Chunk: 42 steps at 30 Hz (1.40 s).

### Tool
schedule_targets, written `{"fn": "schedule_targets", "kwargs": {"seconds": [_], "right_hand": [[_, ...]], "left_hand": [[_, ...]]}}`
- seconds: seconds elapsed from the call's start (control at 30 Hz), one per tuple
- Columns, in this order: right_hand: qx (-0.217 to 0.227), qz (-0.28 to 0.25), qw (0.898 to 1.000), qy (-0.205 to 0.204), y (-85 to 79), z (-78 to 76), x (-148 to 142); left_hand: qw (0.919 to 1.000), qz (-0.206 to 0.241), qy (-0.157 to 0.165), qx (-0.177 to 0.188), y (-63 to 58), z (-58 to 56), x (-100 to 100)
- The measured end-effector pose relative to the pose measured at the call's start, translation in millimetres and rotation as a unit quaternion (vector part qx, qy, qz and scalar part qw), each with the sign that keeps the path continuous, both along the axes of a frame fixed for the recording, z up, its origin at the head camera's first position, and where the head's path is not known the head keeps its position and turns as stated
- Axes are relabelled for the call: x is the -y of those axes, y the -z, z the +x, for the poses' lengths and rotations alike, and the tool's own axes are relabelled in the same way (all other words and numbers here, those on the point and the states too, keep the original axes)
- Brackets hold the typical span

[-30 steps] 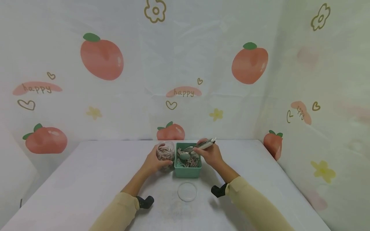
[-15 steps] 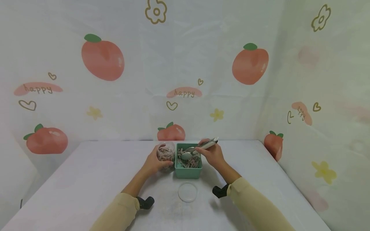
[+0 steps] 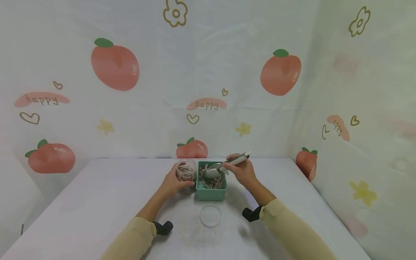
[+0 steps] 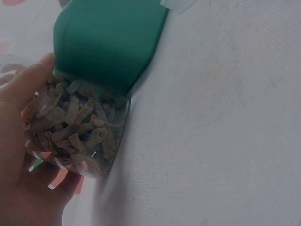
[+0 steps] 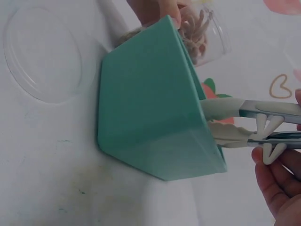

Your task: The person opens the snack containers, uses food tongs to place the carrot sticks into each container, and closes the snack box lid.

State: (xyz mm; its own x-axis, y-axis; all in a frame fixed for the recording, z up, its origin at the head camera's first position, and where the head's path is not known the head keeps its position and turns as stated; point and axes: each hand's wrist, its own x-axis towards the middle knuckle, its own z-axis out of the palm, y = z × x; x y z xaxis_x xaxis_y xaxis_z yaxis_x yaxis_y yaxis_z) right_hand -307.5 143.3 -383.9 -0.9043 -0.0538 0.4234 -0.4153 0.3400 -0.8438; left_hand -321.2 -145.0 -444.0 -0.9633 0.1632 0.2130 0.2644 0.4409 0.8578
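In the head view my left hand point(image 3: 173, 182) grips a clear jar point(image 3: 186, 174), thumb along its near side. The left wrist view shows brown, dried-looking shrivelled pieces point(image 4: 70, 117) through the jar's wall. Right beside the jar stands a green rectangular box point(image 3: 211, 195), holding similar shredded-looking pieces point(image 3: 214, 184). My right hand point(image 3: 243, 172) holds a pair of tongs point(image 3: 236, 159) with pale broad tips. Those tips reach inside the box, above or among the pieces. Whether they pinch anything is hidden by the box wall in the right wrist view.
A clear round lid point(image 5: 42, 56) lies flat on the white table point(image 3: 97, 209), on the near side of the box. Behind the table rises a white curtain point(image 3: 208, 65) printed with fruit; another printed panel point(image 3: 373, 144) stands along the right side.
My right hand and the tongs have shifted slightly right and upward, their tips staying within the box. The left hand and jar have stayed in place.
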Motion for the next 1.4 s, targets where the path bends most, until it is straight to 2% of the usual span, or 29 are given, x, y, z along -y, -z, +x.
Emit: {"fn": "schedule_targets", "kwargs": {"seconds": [0.23,0.47,0.53,0.77,1.13,1.4], "right_hand": [[0.001,-0.02,1.0,-0.005,-11.3,1.5,-4],[-0.012,-0.011,1.0,-0.001,-22.5,1.6,-5],[-0.015,-0.014,1.0,-0.007,-26.8,2.8,-4],[-0.051,-0.004,0.998,-0.028,-61.4,27.3,8],[-0.086,-0.031,0.993,-0.071,-85.3,29.4,19],[-0.101,-0.061,0.988,-0.103,-92.5,29.1,33]], "left_hand": [[1.0,-0.004,-0.003,-0.001,0.3,0.9,-1],[1.0,-0.008,-0.005,0.002,0.2,-0.3,-1],[0.9999,-0.01,-0.007,0.003,-0.1,-0.6,-1],[0.9998,-0.014,-0.012,0.007,0.5,-2.3,-1],[0.9998,-0.01,-0.011,0.016,1.1,-2.0,-1],[0.9996,-0.014,-0.015,0.017,1.2,-3.2,-2]]}}
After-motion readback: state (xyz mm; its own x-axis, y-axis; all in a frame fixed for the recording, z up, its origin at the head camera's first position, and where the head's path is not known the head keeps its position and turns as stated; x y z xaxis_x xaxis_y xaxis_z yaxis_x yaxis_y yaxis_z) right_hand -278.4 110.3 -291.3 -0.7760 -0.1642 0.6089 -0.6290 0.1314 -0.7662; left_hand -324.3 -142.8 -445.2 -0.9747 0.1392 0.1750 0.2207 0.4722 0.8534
